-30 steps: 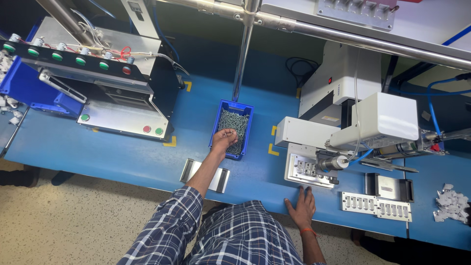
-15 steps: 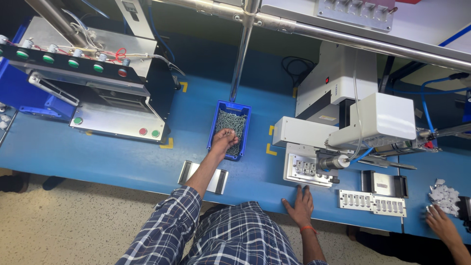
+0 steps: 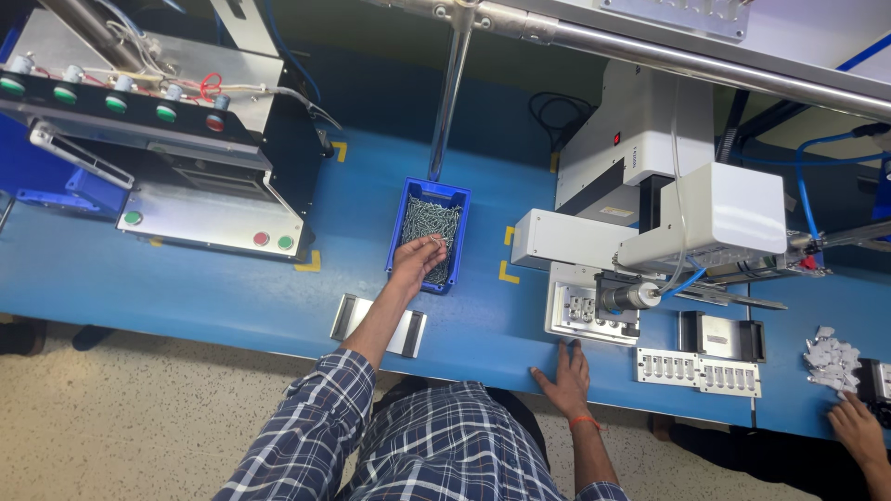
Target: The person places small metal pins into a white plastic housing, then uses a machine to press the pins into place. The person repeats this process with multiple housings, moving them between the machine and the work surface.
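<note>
The person's left hand reaches into a small blue bin that stands near the middle of the blue workbench. The fingers are curled over the heap of small metal screws that fills the bin, and they appear to pinch a few of them at the fingertips (the pieces are too small to count). The checked sleeve of that arm runs back across the near edge of the bench, passing over a flat metal plate that lies just in front of the bin.

The right hand lies flat and released on the bench edge, palm down, fingers spread, holding nothing. It rests just in front of a small white fixture block, which sits under the nozzle of a white machine. To the right of that fixture lies a white strip with a row of slots, and beyond it a pile of small white parts.

On the left of the bench stands a black and metal test unit with a row of green buttons and a red one along its top bar.

At the far right corner another person's hand rests near the pile of white parts, well apart from the wearer's own hands.
</note>
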